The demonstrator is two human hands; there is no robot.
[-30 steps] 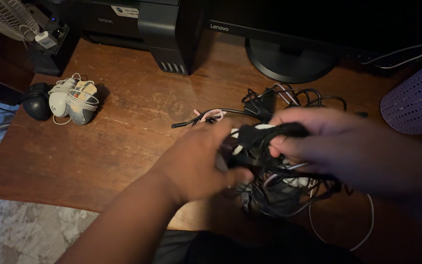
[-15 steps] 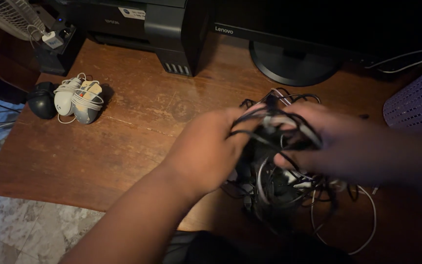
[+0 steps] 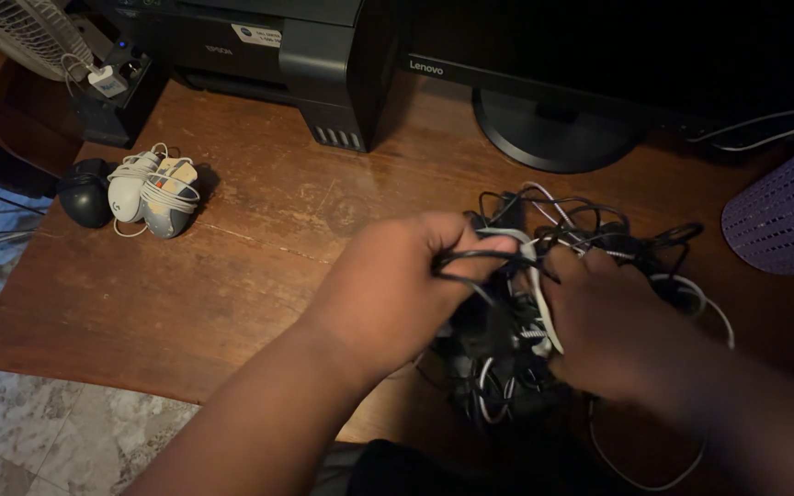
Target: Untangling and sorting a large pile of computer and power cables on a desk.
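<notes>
A tangled bundle of black and white cables lies on the wooden desk in front of me. My left hand pinches a black cable loop at the bundle's left side. On the bundle's right side, my right hand has its fingers closed in among the wires. Part of the tangle is hidden under both hands.
Three computer mice, one black and two pale ones wrapped in their cords, sit at the far left. A black printer, a monitor stand, a fan and a perforated purple container line the back and right.
My right hand has dropped from the top of the bundle to its right side. The cables have spread out to the right. My left hand now pinches one black loop.
</notes>
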